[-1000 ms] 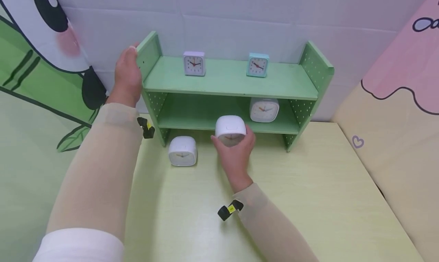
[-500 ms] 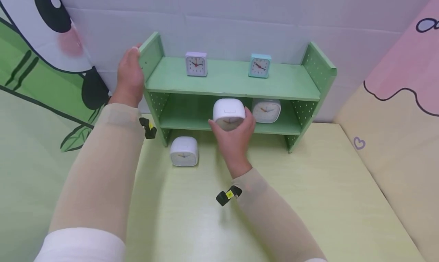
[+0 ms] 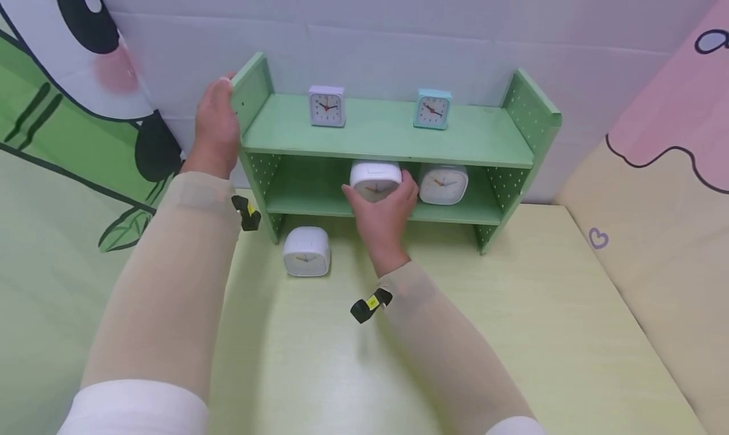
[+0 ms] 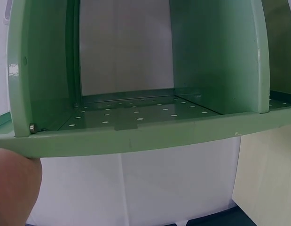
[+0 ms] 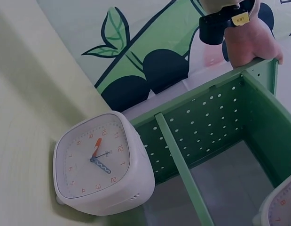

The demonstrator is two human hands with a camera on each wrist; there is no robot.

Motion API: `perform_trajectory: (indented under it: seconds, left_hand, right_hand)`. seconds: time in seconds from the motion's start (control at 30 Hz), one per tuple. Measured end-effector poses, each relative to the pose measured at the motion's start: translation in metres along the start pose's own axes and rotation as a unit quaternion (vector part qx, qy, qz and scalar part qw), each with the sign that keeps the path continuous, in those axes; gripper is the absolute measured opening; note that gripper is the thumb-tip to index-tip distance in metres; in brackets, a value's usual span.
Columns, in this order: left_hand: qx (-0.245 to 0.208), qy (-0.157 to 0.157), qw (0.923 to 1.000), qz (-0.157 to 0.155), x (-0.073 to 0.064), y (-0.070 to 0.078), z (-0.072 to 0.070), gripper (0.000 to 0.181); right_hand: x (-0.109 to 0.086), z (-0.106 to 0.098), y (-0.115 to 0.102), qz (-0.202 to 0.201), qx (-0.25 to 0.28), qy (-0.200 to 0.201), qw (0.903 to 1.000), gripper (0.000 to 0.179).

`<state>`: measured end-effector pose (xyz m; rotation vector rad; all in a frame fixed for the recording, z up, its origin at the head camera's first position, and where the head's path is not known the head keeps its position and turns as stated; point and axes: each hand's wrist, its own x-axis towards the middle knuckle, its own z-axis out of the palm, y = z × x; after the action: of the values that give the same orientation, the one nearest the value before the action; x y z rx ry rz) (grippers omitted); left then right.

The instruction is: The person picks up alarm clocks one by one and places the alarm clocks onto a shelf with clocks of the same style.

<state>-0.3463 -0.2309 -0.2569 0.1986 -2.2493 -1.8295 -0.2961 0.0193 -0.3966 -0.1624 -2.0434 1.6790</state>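
In the head view my right hand (image 3: 384, 223) grips a white alarm clock (image 3: 376, 174) by its sides, thumb on the left and fingers on the right. That clock is in the opening of the green shelf's (image 3: 370, 153) lower level, left of another white clock (image 3: 443, 183). A corner of the held clock (image 5: 284, 207) shows in the right wrist view. My left hand (image 3: 216, 128) holds the upper part of the shelf's left side panel. A third white clock (image 3: 306, 251) sits on the table in front of the shelf's left end.
On the upper level stand a small purple clock (image 3: 327, 106) and a small teal clock (image 3: 432, 109). The pale table (image 3: 319, 359) spreads in front of the shelf, and a printed cloth wall (image 3: 387, 42) rises behind it.
My right hand has raised the white clock from in front of the lower level's edge and moved it forward into that level. My left hand has stayed on the side panel.
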Motion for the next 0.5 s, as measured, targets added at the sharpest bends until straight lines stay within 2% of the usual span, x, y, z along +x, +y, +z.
perform_trajectory:
  seconds: [0.2, 0.33, 0.5]
  left_hand:
    - [0.002, -0.007, 1.0000, 0.003, 0.001, 0.001, 0.000, 0.052]
    - [0.002, -0.007, 1.0000, -0.001, 0.001, 0.000, 0.001, 0.051]
    - [0.008, -0.002, 1.0000, 0.001, 0.001, -0.001, 0.000, 0.050]
  right_hand:
    - [0.009, 0.008, 0.004, 0.008, -0.019, 0.020, 0.9996, 0.110]
    - [0.019, 0.016, 0.009, 0.007, -0.052, 0.040, 0.9978, 0.106]
    - [0.028, 0.024, 0.015, 0.005, -0.082, 0.046, 0.9956, 0.105]
